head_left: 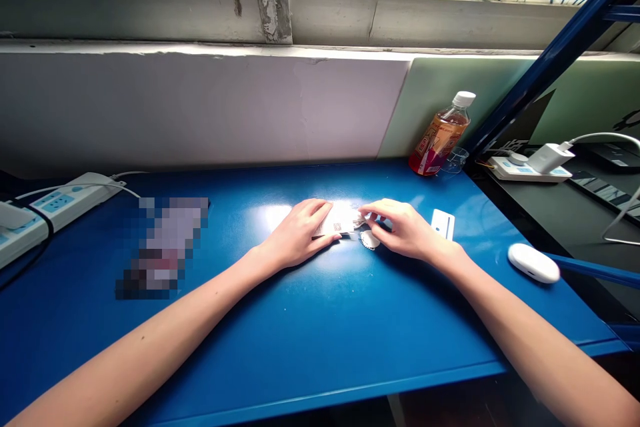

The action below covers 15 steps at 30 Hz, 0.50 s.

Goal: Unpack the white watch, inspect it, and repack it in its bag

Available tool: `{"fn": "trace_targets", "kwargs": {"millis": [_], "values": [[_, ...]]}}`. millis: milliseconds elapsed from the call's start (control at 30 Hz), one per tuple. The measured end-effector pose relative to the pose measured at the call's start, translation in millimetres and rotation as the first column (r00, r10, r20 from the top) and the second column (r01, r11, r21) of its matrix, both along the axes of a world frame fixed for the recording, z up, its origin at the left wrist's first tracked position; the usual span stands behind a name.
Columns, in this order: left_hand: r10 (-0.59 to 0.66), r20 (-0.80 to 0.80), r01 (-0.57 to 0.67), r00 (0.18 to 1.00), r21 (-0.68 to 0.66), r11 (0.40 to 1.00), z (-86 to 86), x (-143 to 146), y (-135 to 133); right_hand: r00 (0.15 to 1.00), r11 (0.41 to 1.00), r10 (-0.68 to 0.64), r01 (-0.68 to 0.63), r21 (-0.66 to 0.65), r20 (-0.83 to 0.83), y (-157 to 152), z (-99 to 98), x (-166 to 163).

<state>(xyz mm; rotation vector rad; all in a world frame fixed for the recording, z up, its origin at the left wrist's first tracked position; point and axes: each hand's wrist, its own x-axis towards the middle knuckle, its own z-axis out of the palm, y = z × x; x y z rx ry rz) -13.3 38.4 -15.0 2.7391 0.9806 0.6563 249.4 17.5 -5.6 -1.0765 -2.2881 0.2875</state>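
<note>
My left hand [299, 233] lies on the blue table [310, 340] with fingers curled over a small pale packet [340, 221], pinning it down. My right hand [403, 228] pinches the packet's right end between thumb and fingers. A small round white piece with a ridged edge [370, 240] lies on the table just under my right hand. Bright glare washes out the packet's print.
A small white flat card [443, 223] lies right of my right hand. A tea bottle [441, 136] leans at the back wall. A white oval case [533, 262] sits near the right edge. Power strips [55, 208] [530, 170] lie at far left and right. A blurred patch [165, 247] sits left.
</note>
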Motion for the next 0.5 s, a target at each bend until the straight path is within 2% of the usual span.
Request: {"fn": "trace_targets", "kwargs": {"millis": [167,367,500], "values": [[0.001,0.021,-0.001,1.000,-0.006,1.000,0.9,0.6,-0.2,1.000,1.000,0.002,-0.003,-0.018,-0.018,-3.9,1.9,-4.7],[0.007,0.024,-0.006,1.000,-0.026,1.000,1.2,0.5,-0.6,0.990,0.993,-0.114,0.115,-0.002,0.080,-1.6,4.1,1.9],[0.005,0.025,-0.005,1.000,-0.029,1.000,1.7,0.7,-0.8,0.991,0.997,-0.079,0.081,-0.013,0.105,-2.9,2.9,0.5]]}}
